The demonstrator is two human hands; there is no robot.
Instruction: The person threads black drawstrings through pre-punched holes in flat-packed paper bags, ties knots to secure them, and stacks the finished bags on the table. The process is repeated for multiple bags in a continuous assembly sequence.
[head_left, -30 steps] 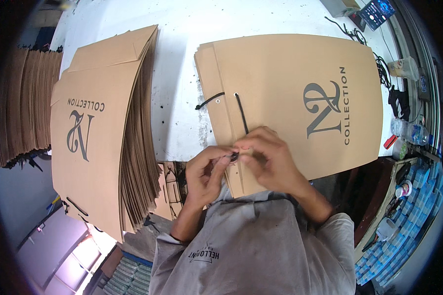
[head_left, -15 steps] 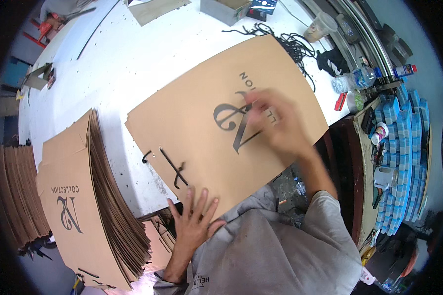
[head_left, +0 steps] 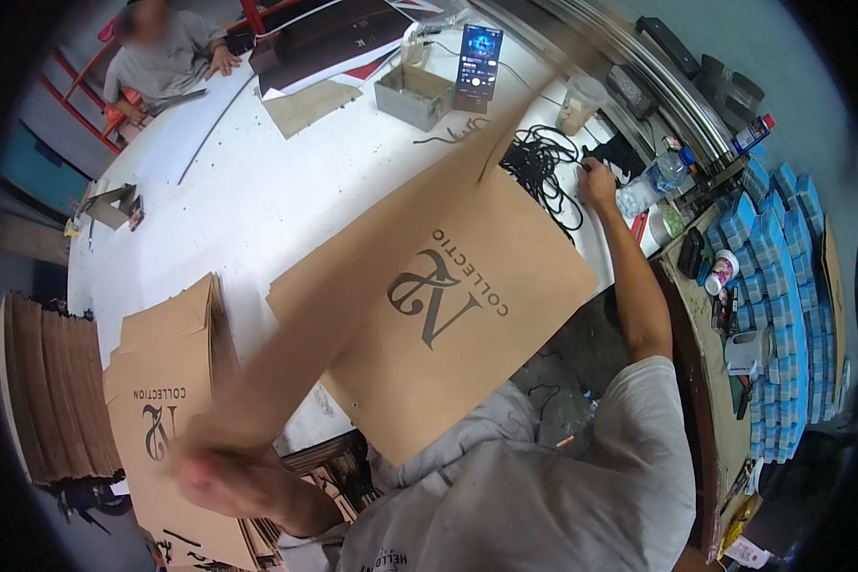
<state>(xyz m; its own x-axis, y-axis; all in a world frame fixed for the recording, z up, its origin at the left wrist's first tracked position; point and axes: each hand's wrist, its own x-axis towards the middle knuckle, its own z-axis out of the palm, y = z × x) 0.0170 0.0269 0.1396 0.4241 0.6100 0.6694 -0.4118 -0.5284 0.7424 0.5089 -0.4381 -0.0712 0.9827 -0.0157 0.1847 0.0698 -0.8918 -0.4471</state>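
Note:
My left hand (head_left: 229, 481), smeared by motion, grips one edge of a brown paper bag (head_left: 315, 329), seen edge-on as a blurred band. It slants from above the stack up toward the far right. A black cord end (head_left: 487, 157) hangs from it. Beneath it, another flat brown paper bag (head_left: 534, 257) with dark printing lies on the table and over my lap; a small hole shows near its lower left edge. At the table's right, my right hand (head_left: 597, 183) has its fingers curled beside a tangle of black cords (head_left: 541, 176); what they hold cannot be made out.
A stack of brown bags (head_left: 148, 353) stands at my left, another (head_left: 48, 391) beyond it. On the white table (head_left: 210, 219) are a grey box (head_left: 415, 97), a lit phone (head_left: 478, 62), a plastic cup (head_left: 580, 105) and a bottle (head_left: 656, 181). Another person (head_left: 167, 57) sits far left.
My left hand has lifted the corded bag off the one below and swung it left. My right hand has moved from the bag to the black cords. My view has shifted; another person shows.

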